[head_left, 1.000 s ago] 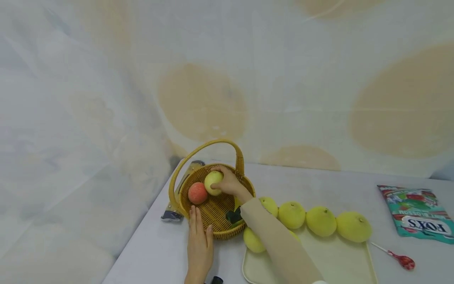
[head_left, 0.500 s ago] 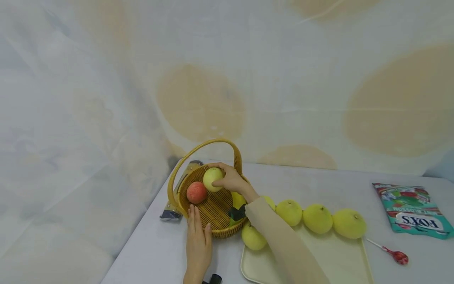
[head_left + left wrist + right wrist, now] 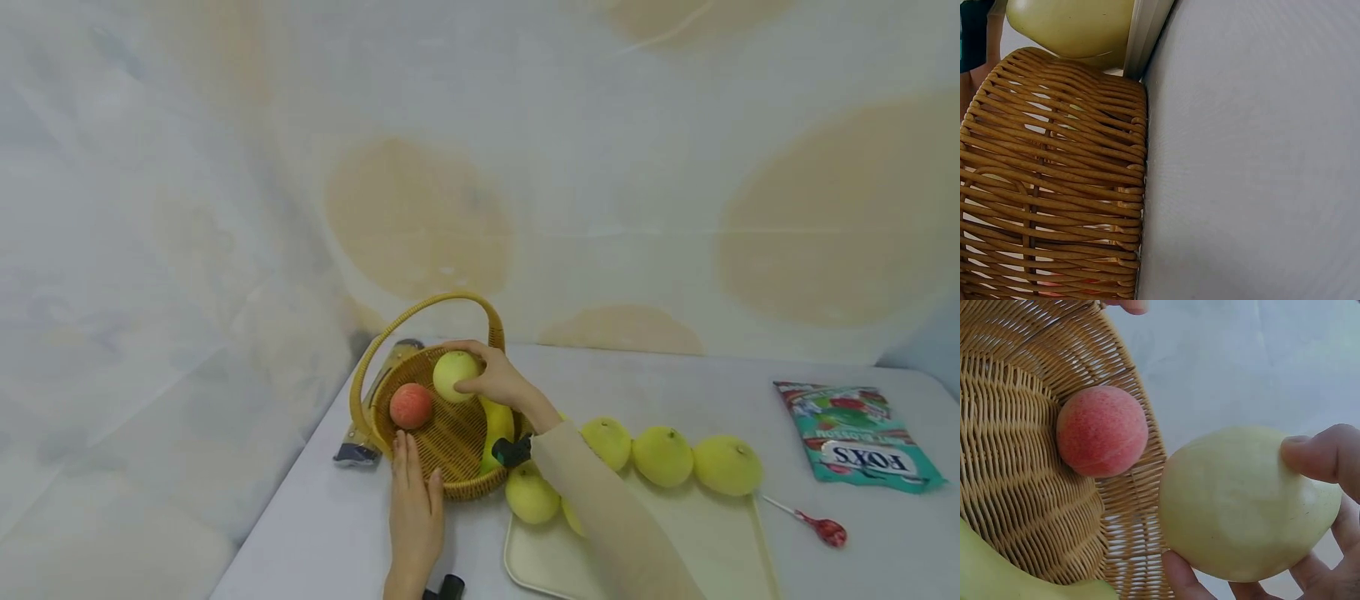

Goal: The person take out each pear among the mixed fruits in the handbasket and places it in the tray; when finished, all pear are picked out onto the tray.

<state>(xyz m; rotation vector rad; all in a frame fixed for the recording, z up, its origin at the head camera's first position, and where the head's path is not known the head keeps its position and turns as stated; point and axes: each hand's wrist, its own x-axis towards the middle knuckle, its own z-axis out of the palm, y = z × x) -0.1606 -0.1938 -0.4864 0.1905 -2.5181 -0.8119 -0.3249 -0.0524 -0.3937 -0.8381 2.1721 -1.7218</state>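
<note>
My right hand (image 3: 501, 382) grips a round, pale yellow-green fruit (image 3: 454, 376) over the far right part of a wicker basket (image 3: 453, 446). In the right wrist view the thumb lies on top of this fruit (image 3: 1241, 506), with fingers curled beneath it. A pinkish-red peach (image 3: 411, 407) sits inside the basket at the left, and a banana (image 3: 497, 429) lies along its right side. My left hand (image 3: 416, 521) has its fingers straight, fingertips at the basket's near left rim. The left wrist view shows the woven basket wall (image 3: 1054, 175) but not the hand's fingers.
A cream tray (image 3: 712, 542) bears several yellow round fruits (image 3: 662, 456) to the basket's right. Farther right lie a red lollipop (image 3: 828, 532) and a teal FOX'S candy bag (image 3: 858, 435). A long package (image 3: 358, 450) lies behind the basket's left side. The basket's tall handle (image 3: 420, 312) arches above it.
My right hand has lifted the pale fruit slightly and drawn it to the right, away from the peach. More of the banana shows now. My left hand stays at the basket rim.
</note>
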